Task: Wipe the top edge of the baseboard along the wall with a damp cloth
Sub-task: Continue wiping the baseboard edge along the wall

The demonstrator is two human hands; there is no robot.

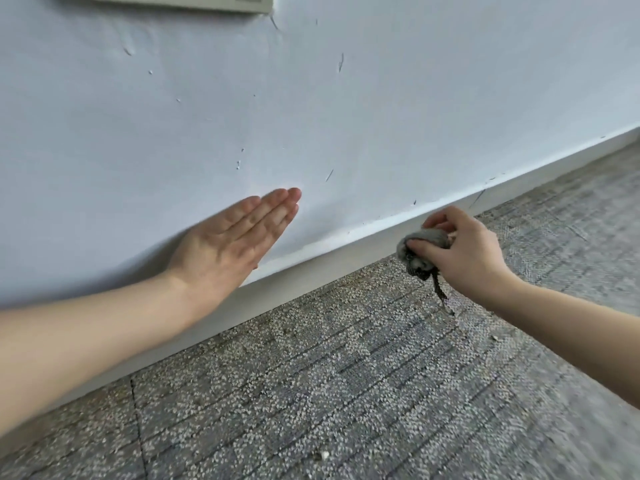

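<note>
A white baseboard (346, 251) runs diagonally from lower left to upper right where the wall meets the carpet. My right hand (464, 251) grips a bunched grey cloth (420, 245) right in front of the baseboard, close to its top edge; a dark frayed strand hangs down from the cloth. My left hand (232, 240) lies flat with straight fingers on the white wall (311, 98), just above the baseboard and to the left of the cloth.
Grey speckled carpet tiles (346, 393) cover the floor below the baseboard, with small crumbs of debris on them. The wall bears several scuffs and dents. The bottom of a white wall-mounted box (187, 1) shows at the top edge.
</note>
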